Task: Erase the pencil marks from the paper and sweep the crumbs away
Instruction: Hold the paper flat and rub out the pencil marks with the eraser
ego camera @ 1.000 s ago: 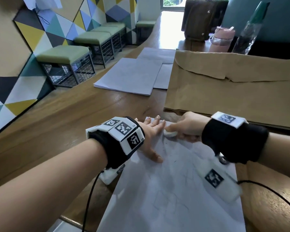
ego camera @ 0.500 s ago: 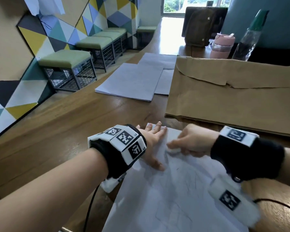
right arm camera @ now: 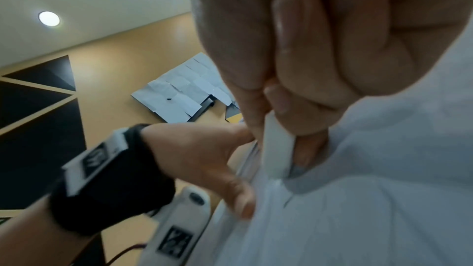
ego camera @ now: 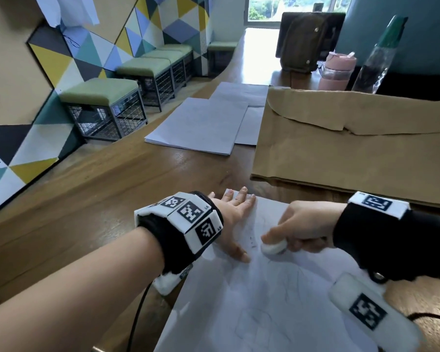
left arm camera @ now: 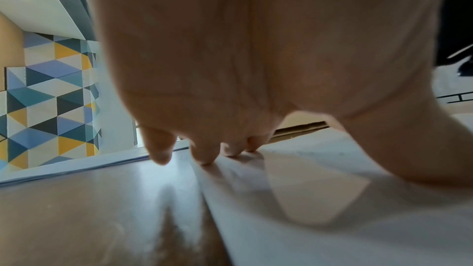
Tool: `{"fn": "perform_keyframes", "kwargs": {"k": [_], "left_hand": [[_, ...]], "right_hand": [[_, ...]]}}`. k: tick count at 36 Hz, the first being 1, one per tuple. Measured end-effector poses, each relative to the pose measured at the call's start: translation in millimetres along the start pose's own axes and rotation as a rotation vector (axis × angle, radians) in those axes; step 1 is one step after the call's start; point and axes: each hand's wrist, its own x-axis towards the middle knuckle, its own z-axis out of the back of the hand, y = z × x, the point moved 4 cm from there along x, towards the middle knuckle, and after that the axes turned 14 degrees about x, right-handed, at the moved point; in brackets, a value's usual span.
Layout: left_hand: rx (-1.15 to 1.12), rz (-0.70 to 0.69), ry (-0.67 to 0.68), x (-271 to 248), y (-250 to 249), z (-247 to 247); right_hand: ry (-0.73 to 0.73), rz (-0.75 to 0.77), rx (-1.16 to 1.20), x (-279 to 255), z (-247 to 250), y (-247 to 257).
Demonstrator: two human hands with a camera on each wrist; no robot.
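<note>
Head view: I see the paper (ego camera: 277,295) at the table's (ego camera: 92,199) near edge, faint pencil marks (ego camera: 287,283) across its middle.
Eraser (ego camera: 273,247): my right hand (ego camera: 305,227) pinches it with curled fingers; it has slid from the paper's far edge toward the middle.
Left hand (ego camera: 229,222): flat, fingers spread, pinning the far left corner.
Meaning: I judge erasing underway; sweeping not yet begun.

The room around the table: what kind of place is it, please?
Probably a shared study or office lounge: a long wooden table with stacks of paper, cushioned stools lined along a wall of coloured triangles.
</note>
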Motion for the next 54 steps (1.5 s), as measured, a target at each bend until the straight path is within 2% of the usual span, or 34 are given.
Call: {"fn": "perform_keyframes", "kwargs": {"k": [3,7,10,13,16,20,23,27,34,38,41,43,45,51,54], "left_hand": [[0.007,-0.004,-0.014,1,-2,0],[-0.014,0.004,-0.042,2,-1,0],[-0.012,0.002,-0.045,2,1,-1],[-0.010,-0.012,-0.051,1,3,-2],[0.007,-0.024,-0.077,1,9,0],[0.068,-0.026,-0.079,-3,17,9],[-0.011,-0.055,-0.080,-6,17,14],[-0.202,-0.014,-0.166,-4,15,9],[-0.228,-0.017,-0.106,-1,13,-1],[-0.243,0.006,-0.127,3,8,-5],[-0.199,-0.004,-0.116,4,6,-4],[-0.171,-0.009,-0.106,5,5,-3],[-0.152,-0.011,-0.093,6,4,-3],[-0.080,0.003,-0.080,6,3,2],[-0.067,-0.016,-0.056,4,5,2]], "right_hand": [[-0.056,-0.019,0.031,8,7,10],[-0.160,0.070,0.179,19,15,21],[-0.191,0.134,0.114,14,11,12],[-0.094,0.109,0.003,0,3,-2],[0.004,0.088,0.007,-12,1,-8],[-0.034,0.187,0.173,-14,13,0],[-0.044,0.226,0.269,-13,22,10],[-0.158,0.315,0.026,-4,30,23],[-0.294,0.405,-0.110,15,22,44],[-0.373,0.494,-0.219,13,11,39],[-0.280,0.544,-0.324,2,-2,30],[-0.148,0.493,-0.318,-2,-7,25],[-0.085,0.414,-0.288,1,-3,25],[-0.330,0.453,-0.142,21,24,34],[-0.254,0.475,-0.203,9,9,21]]}}
